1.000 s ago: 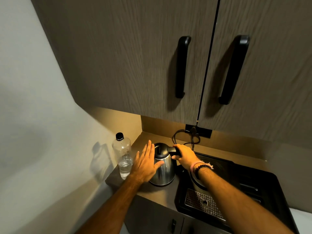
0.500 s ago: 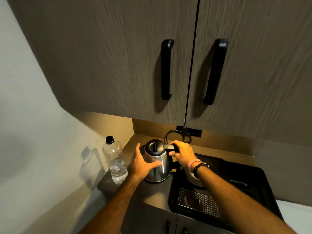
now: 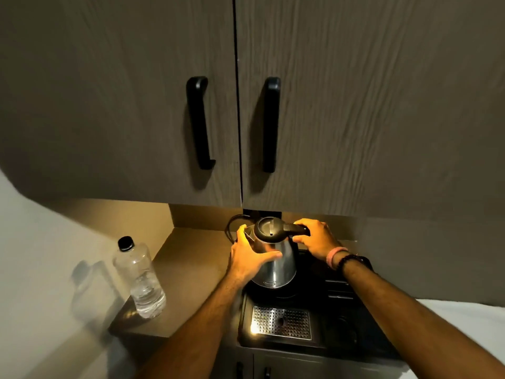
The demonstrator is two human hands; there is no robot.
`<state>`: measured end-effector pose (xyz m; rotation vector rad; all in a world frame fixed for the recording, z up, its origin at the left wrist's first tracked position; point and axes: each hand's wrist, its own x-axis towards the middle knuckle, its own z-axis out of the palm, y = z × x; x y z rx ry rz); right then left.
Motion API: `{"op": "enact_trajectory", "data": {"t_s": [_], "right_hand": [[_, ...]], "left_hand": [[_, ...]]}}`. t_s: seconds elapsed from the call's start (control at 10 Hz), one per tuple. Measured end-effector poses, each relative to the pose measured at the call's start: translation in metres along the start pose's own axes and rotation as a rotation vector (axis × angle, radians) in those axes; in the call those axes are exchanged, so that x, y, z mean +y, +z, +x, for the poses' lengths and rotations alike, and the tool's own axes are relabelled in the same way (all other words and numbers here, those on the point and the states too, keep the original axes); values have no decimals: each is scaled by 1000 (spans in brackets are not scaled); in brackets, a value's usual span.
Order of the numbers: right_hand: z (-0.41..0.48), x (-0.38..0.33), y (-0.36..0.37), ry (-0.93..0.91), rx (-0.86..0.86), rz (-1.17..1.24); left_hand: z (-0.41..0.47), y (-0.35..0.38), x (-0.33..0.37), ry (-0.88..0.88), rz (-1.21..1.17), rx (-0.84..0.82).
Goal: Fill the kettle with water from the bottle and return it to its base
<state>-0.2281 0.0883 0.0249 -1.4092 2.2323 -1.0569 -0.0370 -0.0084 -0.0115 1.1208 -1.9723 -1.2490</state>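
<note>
A steel kettle [image 3: 278,265] with a black lid, shut, stands over a round black base [image 3: 284,294] at the back left of a black tray. My right hand [image 3: 314,237] grips its black handle. My left hand [image 3: 250,257] is wrapped around the kettle's left side near the spout. A clear plastic bottle [image 3: 139,277] with a black cap stands upright on the counter to the left, near the wall. A little water shows in its bottom.
The black tray [image 3: 355,337] holds a perforated metal drip grid [image 3: 281,322]. A black cord [image 3: 232,225] loops behind the kettle to a wall socket. Low overhead cabinets with black handles [image 3: 199,121] hang above. The counter's front edge [image 3: 136,330] is near the bottle.
The kettle has moved right from the bare counter onto the tray over its base. My left hand went from open beside it to gripping its side. The right hand kept the handle.
</note>
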Motion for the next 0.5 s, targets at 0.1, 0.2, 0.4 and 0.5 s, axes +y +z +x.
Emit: {"op": "enact_trajectory", "data": {"t_s": [0.1,0.2,0.4,0.5], "right_hand": [[-7,20,-11,47,11,-5],[-9,34,-12,76,16,-12],[-9,48,-10,104,26,32],[-20,47,-4,105,82,-35]], "left_hand": [[-3,19,5,-13,8,-38],[-2,30,4,-13,32,-54],[-2,31,4,-25,66,-56],[-5,32,4,-3,65,-57]]}}
